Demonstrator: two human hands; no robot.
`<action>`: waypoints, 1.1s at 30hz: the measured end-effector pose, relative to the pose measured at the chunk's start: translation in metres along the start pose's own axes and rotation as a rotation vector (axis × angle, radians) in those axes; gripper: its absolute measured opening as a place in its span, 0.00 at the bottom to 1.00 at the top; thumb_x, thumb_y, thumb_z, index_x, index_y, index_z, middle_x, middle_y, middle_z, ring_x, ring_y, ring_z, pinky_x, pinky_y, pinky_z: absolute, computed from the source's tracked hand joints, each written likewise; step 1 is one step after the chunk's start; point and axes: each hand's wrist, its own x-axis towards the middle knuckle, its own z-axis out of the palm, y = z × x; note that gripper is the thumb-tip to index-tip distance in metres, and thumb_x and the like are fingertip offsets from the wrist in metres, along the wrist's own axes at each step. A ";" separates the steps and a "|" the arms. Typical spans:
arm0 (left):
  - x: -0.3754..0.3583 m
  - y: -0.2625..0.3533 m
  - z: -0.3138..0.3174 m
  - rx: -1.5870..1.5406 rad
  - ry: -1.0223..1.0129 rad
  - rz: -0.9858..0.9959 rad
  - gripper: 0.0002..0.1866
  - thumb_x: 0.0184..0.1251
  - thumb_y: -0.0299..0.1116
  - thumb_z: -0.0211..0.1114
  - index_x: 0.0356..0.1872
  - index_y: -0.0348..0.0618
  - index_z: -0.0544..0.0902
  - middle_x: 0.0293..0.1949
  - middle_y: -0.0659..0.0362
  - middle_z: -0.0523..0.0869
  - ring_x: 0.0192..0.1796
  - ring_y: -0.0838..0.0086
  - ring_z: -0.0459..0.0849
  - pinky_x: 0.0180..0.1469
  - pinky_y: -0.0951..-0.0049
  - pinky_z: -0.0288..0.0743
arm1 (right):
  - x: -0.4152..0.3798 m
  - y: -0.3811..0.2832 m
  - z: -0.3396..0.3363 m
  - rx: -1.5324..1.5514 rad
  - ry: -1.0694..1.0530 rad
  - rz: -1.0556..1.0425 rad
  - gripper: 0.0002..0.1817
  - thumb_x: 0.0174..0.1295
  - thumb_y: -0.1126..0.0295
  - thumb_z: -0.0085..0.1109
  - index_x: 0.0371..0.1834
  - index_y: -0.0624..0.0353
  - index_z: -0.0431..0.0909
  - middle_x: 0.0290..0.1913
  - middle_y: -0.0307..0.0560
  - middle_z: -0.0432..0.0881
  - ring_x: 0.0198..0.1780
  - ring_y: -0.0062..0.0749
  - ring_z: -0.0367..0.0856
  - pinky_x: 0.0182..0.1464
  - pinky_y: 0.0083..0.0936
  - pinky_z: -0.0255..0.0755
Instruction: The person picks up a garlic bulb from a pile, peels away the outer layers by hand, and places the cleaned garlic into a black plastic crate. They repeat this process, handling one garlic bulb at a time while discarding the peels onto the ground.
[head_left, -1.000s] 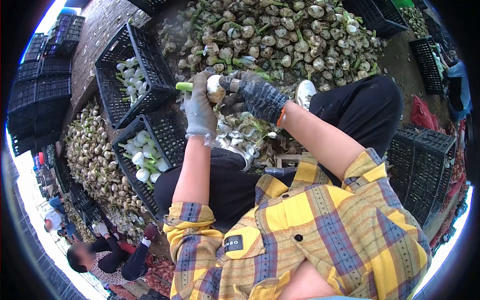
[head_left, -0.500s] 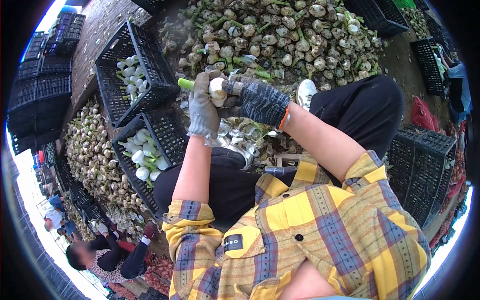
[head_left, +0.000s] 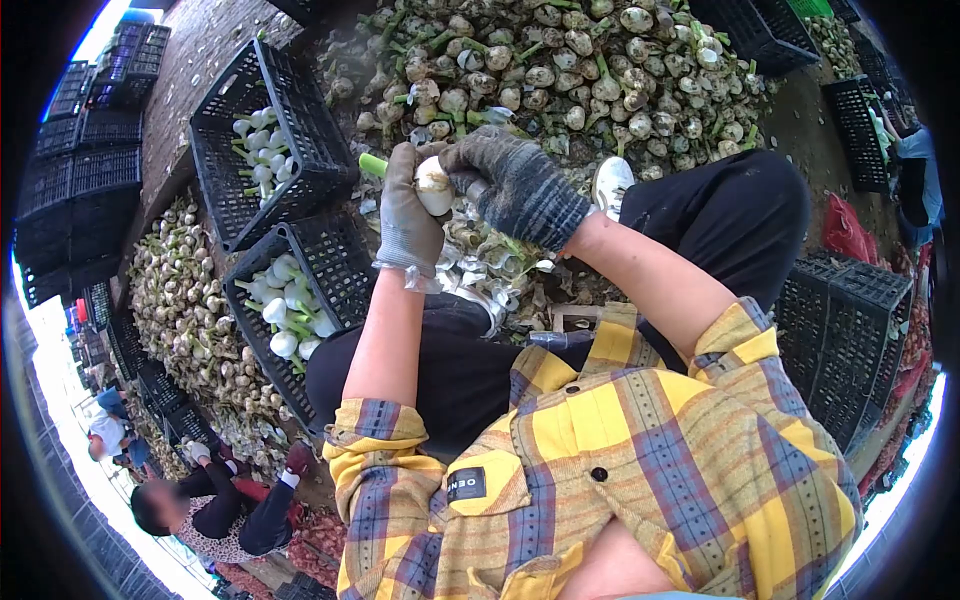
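A garlic bulb point(head_left: 434, 187) with a short green stem point(head_left: 373, 165) is in my left hand point(head_left: 408, 215), which wears a light grey glove and is closed around it. The bulb is mostly white, with a brownish patch on its face. My right hand point(head_left: 525, 188), in a dark knitted glove, is closed with its bent fingers against the bulb's upper right side. Whether a scrap of skin sits between those fingers is hidden. Loose papery garlic skins point(head_left: 480, 265) lie below both hands.
A large heap of unpeeled garlic point(head_left: 570, 75) spreads ahead. At left, two black crates point(head_left: 325, 140) point(head_left: 345, 265) hold white bulbs. More crates point(head_left: 840, 340) stand at right, by a red bag point(head_left: 848, 232). A co-worker point(head_left: 215, 505) sits at lower left.
My right hand has turned over, its back now facing up, and its fingers have shifted to the bulb's top right. More of the bulb's white face shows; the left hand stays nearly in place.
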 end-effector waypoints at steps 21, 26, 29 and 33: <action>-0.007 -0.002 0.010 0.291 0.061 0.214 0.32 0.66 0.61 0.45 0.37 0.38 0.81 0.27 0.63 0.80 0.27 0.81 0.75 0.29 0.82 0.68 | -0.002 0.018 0.010 0.784 -0.110 0.436 0.16 0.61 0.64 0.57 0.48 0.60 0.72 0.39 0.44 0.79 0.38 0.26 0.79 0.41 0.27 0.78; -0.008 -0.001 0.013 0.215 0.074 0.157 0.31 0.66 0.61 0.45 0.36 0.38 0.81 0.26 0.63 0.79 0.27 0.81 0.75 0.28 0.81 0.68 | 0.003 0.007 0.005 0.928 -0.089 0.709 0.13 0.60 0.68 0.59 0.43 0.64 0.74 0.36 0.45 0.80 0.36 0.24 0.79 0.40 0.23 0.78; -0.005 0.001 0.006 0.242 0.073 0.105 0.29 0.66 0.60 0.45 0.37 0.42 0.79 0.27 0.62 0.79 0.28 0.78 0.78 0.30 0.78 0.73 | 0.000 0.006 0.004 0.777 -0.051 0.691 0.09 0.61 0.70 0.55 0.40 0.64 0.73 0.35 0.45 0.80 0.35 0.26 0.81 0.38 0.26 0.79; -0.006 0.004 0.006 0.141 0.121 0.076 0.27 0.65 0.59 0.46 0.39 0.43 0.79 0.28 0.62 0.80 0.27 0.77 0.78 0.27 0.78 0.75 | -0.006 0.012 -0.007 0.573 -0.088 0.770 0.14 0.63 0.64 0.53 0.39 0.66 0.73 0.30 0.49 0.81 0.31 0.32 0.82 0.34 0.26 0.79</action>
